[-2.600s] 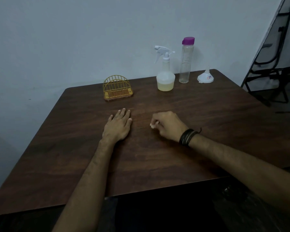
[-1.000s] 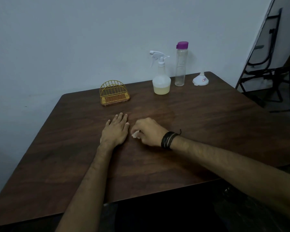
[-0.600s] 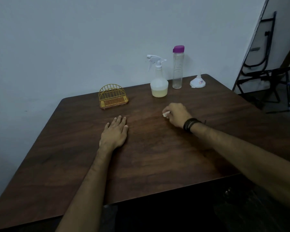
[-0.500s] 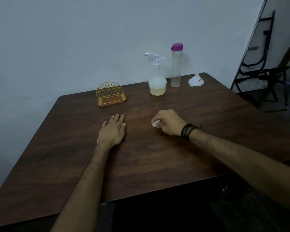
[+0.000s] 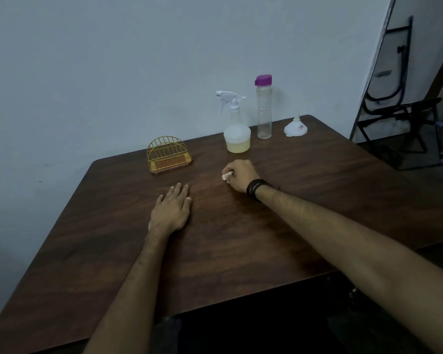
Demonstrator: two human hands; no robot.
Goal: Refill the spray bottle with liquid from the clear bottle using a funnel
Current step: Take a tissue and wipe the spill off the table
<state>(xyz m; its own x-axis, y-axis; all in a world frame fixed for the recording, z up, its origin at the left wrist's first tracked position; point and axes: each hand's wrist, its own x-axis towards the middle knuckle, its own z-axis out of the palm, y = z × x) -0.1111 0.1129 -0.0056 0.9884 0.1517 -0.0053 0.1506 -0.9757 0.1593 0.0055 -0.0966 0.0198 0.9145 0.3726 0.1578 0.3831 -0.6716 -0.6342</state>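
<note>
- The right hand rests knuckles up on the worktop, fingers curled tight around a small white wad; what the wad is cannot be made out.
- The left hand lies palm down, fingers straight and close together.
- A dark band wraps the right wrist.
- Along the far edge stand the spray bottle with pale yellow liquid at its base, the tall clear bottle with a purple cap, and the white funnel, mouth down.
- A gold wire rack sits left of them.
</note>
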